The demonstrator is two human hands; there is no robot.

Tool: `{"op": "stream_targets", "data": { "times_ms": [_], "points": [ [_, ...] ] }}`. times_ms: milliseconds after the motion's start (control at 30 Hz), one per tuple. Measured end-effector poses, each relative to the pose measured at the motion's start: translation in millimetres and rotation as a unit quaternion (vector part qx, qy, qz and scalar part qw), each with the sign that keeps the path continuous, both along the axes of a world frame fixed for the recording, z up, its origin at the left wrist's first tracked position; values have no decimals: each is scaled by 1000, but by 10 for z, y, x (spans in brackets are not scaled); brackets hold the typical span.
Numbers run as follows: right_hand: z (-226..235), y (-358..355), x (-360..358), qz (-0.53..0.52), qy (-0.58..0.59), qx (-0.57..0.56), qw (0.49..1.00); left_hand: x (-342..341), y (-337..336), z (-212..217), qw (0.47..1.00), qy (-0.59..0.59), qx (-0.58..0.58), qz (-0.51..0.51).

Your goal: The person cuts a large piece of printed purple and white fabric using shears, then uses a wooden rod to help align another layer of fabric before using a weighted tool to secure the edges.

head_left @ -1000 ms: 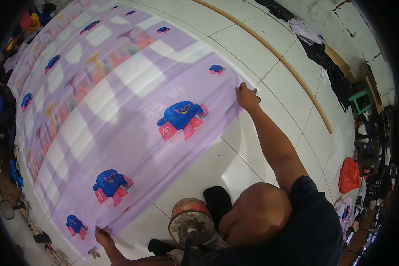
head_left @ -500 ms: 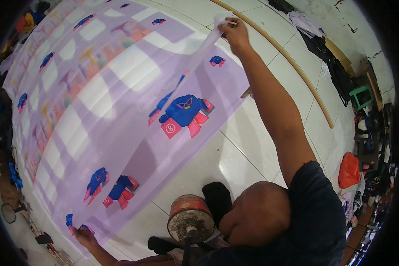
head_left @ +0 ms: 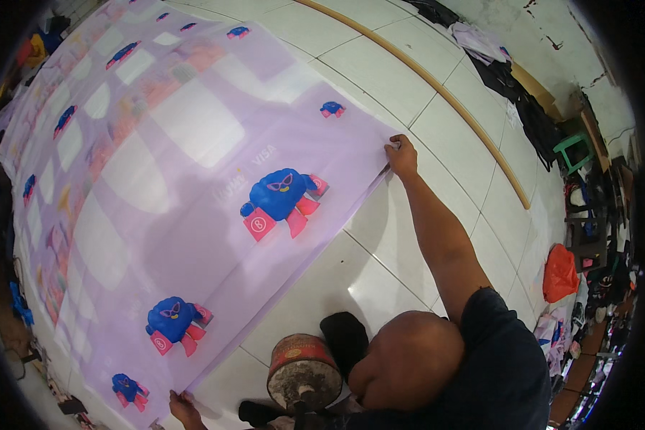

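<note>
A large lilac fabric sheet (head_left: pixel 193 247), printed with blue cartoon figures, pink feet and white patches, lies spread over the floor. My right hand (head_left: pixel 403 155) pinches its right corner, fingers closed on the edge. A small dark thing (head_left: pixel 385 170), too small to name, shows beside that corner. At the lower left, my left hand (head_left: pixel 185 410) is closed on the near edge of the fabric, partly cut off by the picture's lower rim. Between the two hands the near edge runs in a nearly straight diagonal, with a double layer showing along it.
White floor tiles (head_left: pixel 380 251) lie right of the fabric. A long tan pole (head_left: pixel 448 97) curves across them. Close to my bare knee (head_left: pixel 416 358) stands a worn red round drum (head_left: pixel 304 369). A green stool (head_left: pixel 573 152), a red bag (head_left: pixel 560 274) and clutter line the right wall.
The lifted, folded-over edge has come down, and the fabric now lies flatter. My right hand has moved down toward me with its corner; my left hand has shifted right and nearer.
</note>
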State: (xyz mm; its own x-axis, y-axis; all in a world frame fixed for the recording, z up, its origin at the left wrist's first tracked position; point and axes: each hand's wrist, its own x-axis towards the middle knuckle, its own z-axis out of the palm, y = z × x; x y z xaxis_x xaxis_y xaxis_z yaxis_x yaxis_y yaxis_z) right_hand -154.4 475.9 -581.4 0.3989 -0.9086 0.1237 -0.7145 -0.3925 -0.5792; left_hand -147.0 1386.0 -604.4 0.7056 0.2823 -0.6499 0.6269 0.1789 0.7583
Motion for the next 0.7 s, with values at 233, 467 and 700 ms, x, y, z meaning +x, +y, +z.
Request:
{"op": "stream_targets", "data": {
  "times_ms": [233,467,700],
  "points": [
    [-119,-65,166,50,82,-23,995,-144,104,-120,998,14,29,50],
    [-349,-493,-52,44,292,-114,949,-92,-139,-150,998,49,35,35],
    [-62,1703,327,429,14,-139,893,-156,-248,126,991,-5,59,116]
  ]
}}
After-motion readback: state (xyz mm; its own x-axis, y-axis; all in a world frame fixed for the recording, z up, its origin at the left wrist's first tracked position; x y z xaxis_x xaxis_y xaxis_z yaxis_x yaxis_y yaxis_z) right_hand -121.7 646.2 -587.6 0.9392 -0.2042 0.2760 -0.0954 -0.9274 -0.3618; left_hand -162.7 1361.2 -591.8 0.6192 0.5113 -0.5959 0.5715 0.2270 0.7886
